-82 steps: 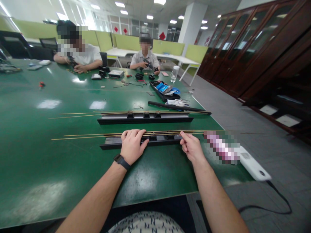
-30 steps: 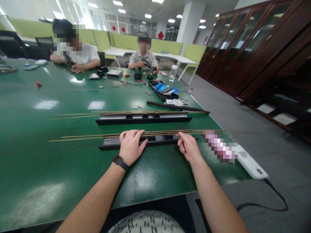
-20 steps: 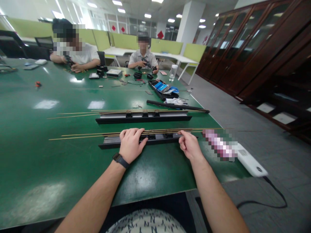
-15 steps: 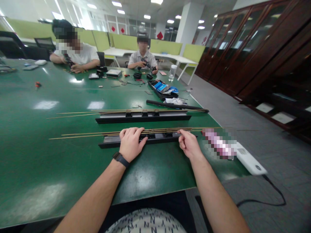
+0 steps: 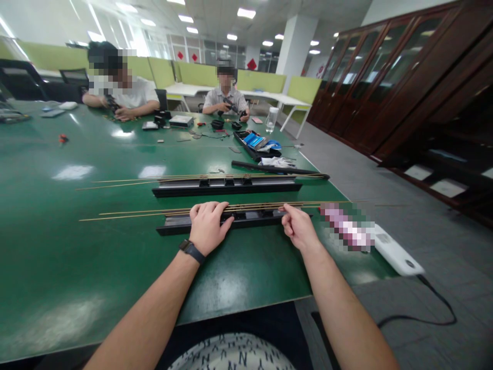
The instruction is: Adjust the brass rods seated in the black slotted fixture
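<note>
Little moved in the last half second: view tipped slightly upward, far people and cabinets now lower in frame; both hands hold position on the near black rail (image 5: 254, 224). Rail lies on the green desk (image 5: 115, 277), in front of the wearer, thin brass-coloured rods (image 5: 254, 207) running lengthwise along it and beyond its left end. Left hand (image 5: 208, 226) draped across rail and rods, thumb apart; firmness of grasp cannot be told. Right hand (image 5: 298, 226) curled, index finger extended to the rods; pinch or mere touch, unclear. Second rail (image 5: 227, 191) behind. Writing: dark "N" letters on patterned clothing (image 5: 242, 357). White device (image 5: 398, 252), right: label illegible. Pink item (image 5: 344, 226) pixelated, unreadable.
</note>
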`<state>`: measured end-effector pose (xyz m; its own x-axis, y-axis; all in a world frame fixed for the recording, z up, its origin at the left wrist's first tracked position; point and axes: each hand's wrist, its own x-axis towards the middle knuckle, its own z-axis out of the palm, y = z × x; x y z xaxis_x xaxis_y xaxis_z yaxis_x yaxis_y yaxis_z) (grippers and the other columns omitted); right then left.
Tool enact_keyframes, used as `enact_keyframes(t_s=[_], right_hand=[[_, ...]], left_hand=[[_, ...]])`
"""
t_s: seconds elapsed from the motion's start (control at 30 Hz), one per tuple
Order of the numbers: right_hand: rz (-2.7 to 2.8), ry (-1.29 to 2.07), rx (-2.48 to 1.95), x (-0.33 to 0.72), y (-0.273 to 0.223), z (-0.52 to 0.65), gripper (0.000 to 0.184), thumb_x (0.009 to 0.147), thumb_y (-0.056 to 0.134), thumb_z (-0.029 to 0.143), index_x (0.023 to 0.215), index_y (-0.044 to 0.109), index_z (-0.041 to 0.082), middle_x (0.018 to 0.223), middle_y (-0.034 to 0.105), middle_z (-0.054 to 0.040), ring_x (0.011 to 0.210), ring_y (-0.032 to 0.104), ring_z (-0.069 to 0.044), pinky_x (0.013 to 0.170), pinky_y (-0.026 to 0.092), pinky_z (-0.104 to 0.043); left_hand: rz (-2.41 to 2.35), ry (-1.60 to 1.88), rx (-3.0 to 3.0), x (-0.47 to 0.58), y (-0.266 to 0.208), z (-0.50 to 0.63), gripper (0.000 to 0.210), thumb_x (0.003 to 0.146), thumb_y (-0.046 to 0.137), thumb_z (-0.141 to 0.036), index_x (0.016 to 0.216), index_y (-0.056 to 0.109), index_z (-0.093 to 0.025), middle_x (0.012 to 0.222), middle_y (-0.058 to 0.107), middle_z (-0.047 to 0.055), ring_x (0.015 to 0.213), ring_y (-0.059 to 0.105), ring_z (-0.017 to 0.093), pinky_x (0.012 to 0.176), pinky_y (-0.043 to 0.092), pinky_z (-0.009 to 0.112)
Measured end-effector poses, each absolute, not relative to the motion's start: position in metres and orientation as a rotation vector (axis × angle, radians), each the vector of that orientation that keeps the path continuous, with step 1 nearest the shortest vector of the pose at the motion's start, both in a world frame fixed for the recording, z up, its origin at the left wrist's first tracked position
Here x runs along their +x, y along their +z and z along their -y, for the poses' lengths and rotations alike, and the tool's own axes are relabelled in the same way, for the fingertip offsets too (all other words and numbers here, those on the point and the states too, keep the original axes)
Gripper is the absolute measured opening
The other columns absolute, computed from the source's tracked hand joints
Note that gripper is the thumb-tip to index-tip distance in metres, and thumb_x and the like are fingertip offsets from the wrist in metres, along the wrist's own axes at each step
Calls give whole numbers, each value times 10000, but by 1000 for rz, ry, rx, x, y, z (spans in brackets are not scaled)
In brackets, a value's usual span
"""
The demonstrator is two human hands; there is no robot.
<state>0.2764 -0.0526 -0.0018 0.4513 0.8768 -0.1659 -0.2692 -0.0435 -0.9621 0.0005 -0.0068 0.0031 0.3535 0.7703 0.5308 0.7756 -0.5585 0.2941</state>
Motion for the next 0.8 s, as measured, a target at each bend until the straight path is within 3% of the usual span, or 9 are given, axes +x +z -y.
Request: enact_keyframes(t_s=[0.8], right_hand=[[555, 1008, -1291, 278, 1, 53, 274, 794, 760, 403, 857, 670, 152, 456, 551, 50, 268, 332, -51, 266, 179, -168]], left_hand=[[1456, -995, -2573, 0, 1, 6, 340, 950, 624, -421, 1248, 654, -259, 1186, 720, 91, 1146, 629, 292, 1037, 324, 498]])
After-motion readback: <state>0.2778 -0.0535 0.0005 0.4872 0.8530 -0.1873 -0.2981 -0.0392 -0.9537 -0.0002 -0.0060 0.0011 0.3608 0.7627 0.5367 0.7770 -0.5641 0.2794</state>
